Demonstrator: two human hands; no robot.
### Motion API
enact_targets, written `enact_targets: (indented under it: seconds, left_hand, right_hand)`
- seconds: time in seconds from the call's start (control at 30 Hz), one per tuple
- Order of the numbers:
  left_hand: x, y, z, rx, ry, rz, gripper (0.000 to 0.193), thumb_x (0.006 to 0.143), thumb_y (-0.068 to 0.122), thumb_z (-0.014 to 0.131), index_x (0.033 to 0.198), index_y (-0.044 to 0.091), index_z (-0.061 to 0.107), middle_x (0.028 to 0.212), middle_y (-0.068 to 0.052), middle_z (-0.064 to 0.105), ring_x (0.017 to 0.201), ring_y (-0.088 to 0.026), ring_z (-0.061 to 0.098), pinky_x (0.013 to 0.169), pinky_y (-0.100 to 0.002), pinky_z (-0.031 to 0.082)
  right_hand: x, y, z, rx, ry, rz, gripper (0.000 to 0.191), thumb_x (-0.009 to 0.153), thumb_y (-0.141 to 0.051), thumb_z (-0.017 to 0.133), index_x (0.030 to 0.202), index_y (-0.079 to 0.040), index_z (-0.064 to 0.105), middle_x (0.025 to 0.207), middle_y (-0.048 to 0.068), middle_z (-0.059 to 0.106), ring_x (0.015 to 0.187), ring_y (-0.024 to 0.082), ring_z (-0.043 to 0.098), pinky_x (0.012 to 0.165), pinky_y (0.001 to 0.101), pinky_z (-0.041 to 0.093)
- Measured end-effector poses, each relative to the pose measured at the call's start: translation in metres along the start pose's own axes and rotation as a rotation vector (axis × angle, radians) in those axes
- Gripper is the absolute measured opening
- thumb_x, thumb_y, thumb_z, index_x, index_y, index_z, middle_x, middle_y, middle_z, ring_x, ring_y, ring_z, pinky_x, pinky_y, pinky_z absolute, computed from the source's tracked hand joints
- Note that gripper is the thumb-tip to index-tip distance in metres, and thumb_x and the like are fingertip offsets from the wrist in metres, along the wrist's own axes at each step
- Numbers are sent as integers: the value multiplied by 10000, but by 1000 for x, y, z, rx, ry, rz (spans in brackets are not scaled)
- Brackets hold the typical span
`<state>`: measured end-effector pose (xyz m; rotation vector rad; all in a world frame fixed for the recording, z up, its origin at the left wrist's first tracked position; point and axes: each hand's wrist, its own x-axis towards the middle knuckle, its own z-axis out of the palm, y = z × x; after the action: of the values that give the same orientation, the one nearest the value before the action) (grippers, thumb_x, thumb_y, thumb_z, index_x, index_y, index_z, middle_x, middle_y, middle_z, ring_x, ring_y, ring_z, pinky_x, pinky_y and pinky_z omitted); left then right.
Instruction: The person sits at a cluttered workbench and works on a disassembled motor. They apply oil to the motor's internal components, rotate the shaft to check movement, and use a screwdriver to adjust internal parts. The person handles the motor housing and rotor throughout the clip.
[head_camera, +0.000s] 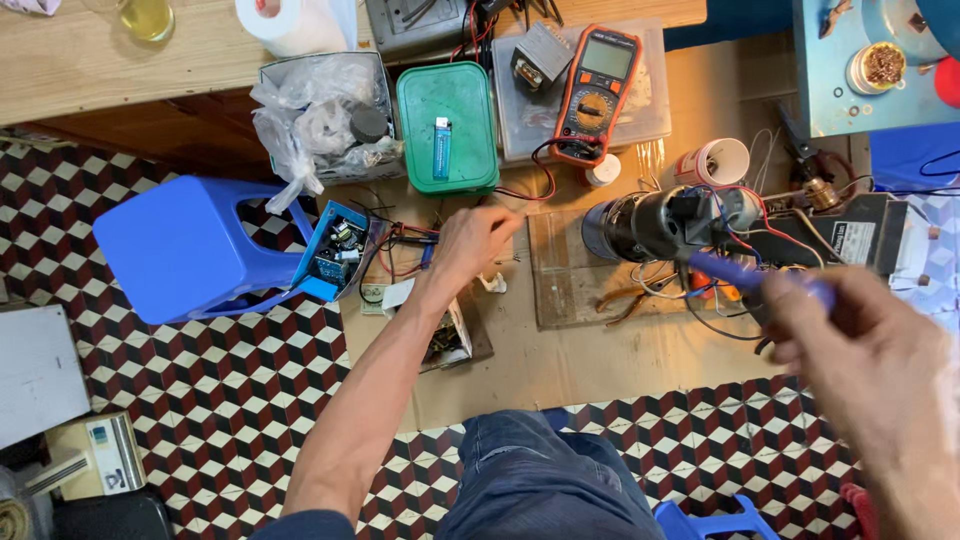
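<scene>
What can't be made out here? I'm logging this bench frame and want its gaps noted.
Head view only:
- Right hand: motion-blurred, so its grip on the purple tool is unclear.
- Left hand: the fingertips hide what they touch.
- Bag: crinkled plastic hides most contents.
- Roll: cut off by top edge.

The bare brown cardboard sheet (600, 360) on the floor leaves open room between the two arms. Behind it stand a green plastic box (447, 128), an orange meter (597, 92) and a grey round motor (650, 225) with tangled wires. A blue plastic stool (185, 250) blocks the left side.
</scene>
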<state>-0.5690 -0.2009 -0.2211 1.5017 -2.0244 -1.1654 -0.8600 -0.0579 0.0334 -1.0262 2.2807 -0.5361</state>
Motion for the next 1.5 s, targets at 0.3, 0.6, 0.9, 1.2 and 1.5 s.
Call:
enact_targets:
  seconds: [0.3,0.6,0.9,1.2,1.5]
  left_hand:
    - [-23,-41,50,310,-139,-90,193,826,140,731,995,52,700,966,-194,726,932,-402,696,783,-518,542]
    - [-26,-49,59,347,-161,-140,327,732,131,820,1025,67,691,1096,-140,700,1057,-358,660,892,-484,517]
    - [-32,-45,67,309,-79,-254,292,786,213,825,1029,105,703,1104,-100,682,1088,-324,636,901,-476,511]
    - [-32,-55,85,255,100,-262,149,812,226,793,881,111,731,1016,-80,703,1013,-320,656,846,-477,519]
    - [-36,-66,87,173,175,-184,217,857,159,737,1032,84,634,1016,-129,701,982,-360,666,818,-480,530]
  right_hand:
    - [-15,148,174,977,-241,476,345,1031,-229,569,1221,58,596,995,181,700,849,243,709,765,349,573]
    - [36,165,252,983,-250,393,420,979,-187,635,1307,47,516,1071,137,679,899,203,693,827,337,579]
    - [40,151,253,334,-216,208,383,918,-233,709,1151,54,607,905,155,721,760,215,715,700,326,541]
    - [54,162,260,258,-314,142,413,923,-268,688,1172,48,594,899,140,737,748,208,728,710,333,556]
    - [59,167,265,277,-385,144,397,925,-252,681,1171,50,603,928,139,747,783,196,723,757,323,566]
